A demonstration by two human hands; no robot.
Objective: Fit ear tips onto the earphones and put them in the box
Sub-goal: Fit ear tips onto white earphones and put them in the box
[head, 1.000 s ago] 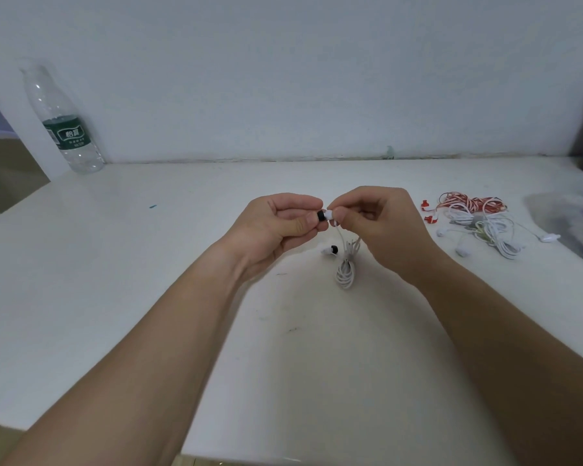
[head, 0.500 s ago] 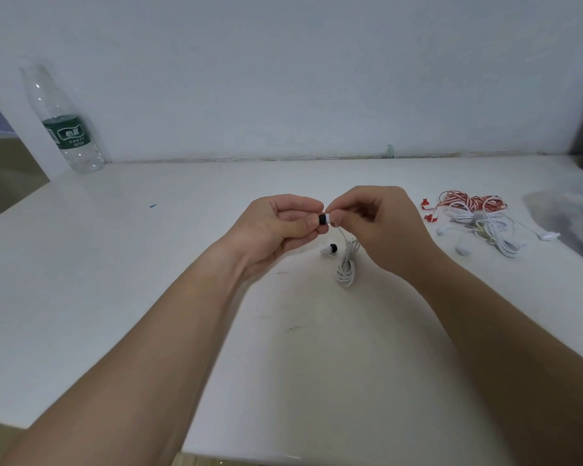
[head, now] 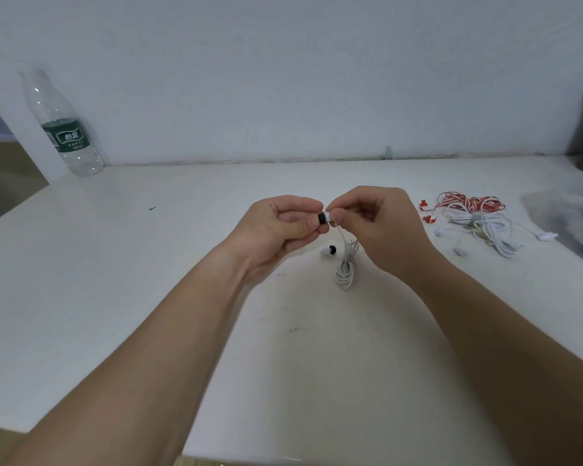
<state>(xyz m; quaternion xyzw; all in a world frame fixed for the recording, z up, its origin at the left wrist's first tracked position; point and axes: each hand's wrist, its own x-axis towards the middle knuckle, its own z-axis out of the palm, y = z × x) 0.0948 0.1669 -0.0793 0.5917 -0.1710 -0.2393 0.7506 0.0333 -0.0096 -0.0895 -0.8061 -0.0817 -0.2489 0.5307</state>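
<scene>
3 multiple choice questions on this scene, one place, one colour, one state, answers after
1. Where is the water bottle? A) beside the red cables B) far left, by the wall C) near table edge
2. Colour of the ear tip the left hand pinches against the earbud in the right hand? A) black B) red C) green
3. The loose earbud under the hands is: A) bare B) boxed C) fitted with a tip

Answers: 1 B, it stands against the wall; 2 A, a black ring shows between the thumbs; 3 C, a black tip caps it.
</scene>
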